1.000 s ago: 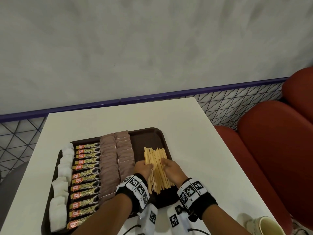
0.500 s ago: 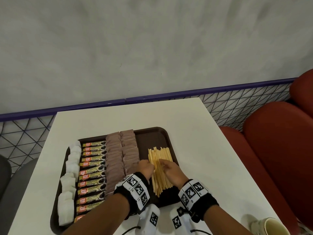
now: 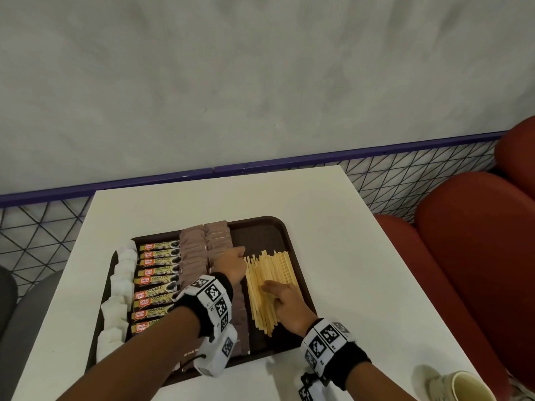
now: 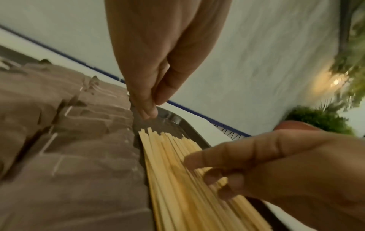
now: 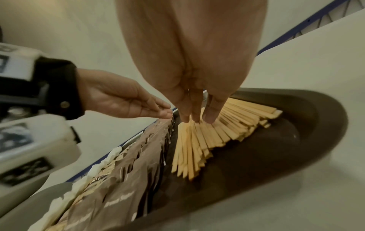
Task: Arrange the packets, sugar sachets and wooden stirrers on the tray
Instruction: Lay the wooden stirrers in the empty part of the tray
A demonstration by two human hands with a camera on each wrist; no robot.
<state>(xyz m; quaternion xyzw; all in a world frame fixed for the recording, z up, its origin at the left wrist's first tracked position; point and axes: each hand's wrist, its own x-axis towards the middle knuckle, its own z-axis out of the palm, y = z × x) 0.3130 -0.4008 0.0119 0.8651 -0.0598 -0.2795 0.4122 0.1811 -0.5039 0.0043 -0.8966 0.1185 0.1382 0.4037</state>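
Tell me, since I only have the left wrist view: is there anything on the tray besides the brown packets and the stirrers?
Observer: Yes. The head view shows a row of coffee stick packets on the tray, left of the brown packets.
Operator: Any sugar sachets?
Observer: White sachets line the tray's left edge.
Operator: Are the stirrers' near ends even?
Observer: No. In the right wrist view the stirrers fan out with ragged near ends below the right hand, whose fingertips press on them.
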